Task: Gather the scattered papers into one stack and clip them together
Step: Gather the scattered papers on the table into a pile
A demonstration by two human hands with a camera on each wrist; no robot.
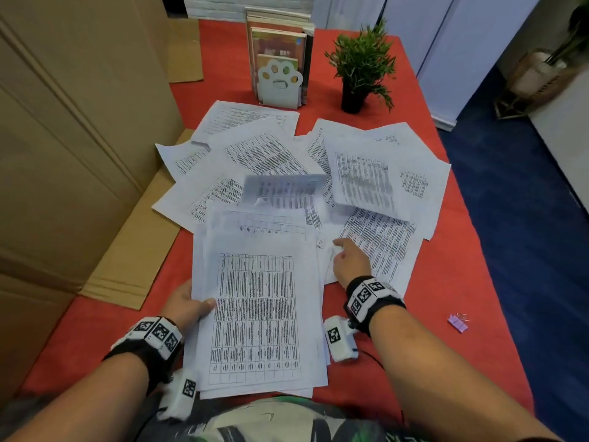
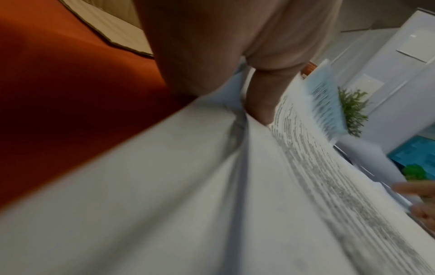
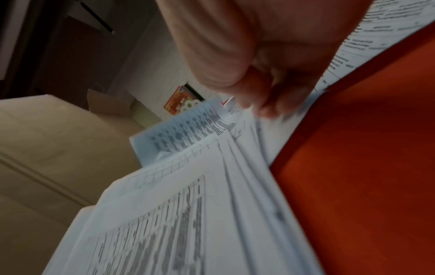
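Observation:
A loose stack of printed sheets (image 1: 258, 314) lies on the red tablecloth near me. My left hand (image 1: 197, 301) grips its left edge, thumb (image 2: 259, 104) on top and fingers underneath. My right hand (image 1: 342, 253) is at the stack's right edge, its curled fingers (image 3: 270, 104) pinching the edge of a white sheet (image 1: 331, 266). One sheet (image 1: 283, 189) curls upward at the far end of the stack. More scattered papers (image 1: 255, 148) spread across the middle of the table beyond it. A small purple binder clip (image 1: 458, 323) lies on the cloth to the right of my right wrist.
Large cardboard boxes (image 1: 63, 154) stand along the left, with a flat flap (image 1: 137, 244) lying on the table. A paw-shaped book holder (image 1: 279, 81) and a potted plant (image 1: 360, 65) sit at the back. The table's right edge (image 1: 478, 250) drops to blue carpet.

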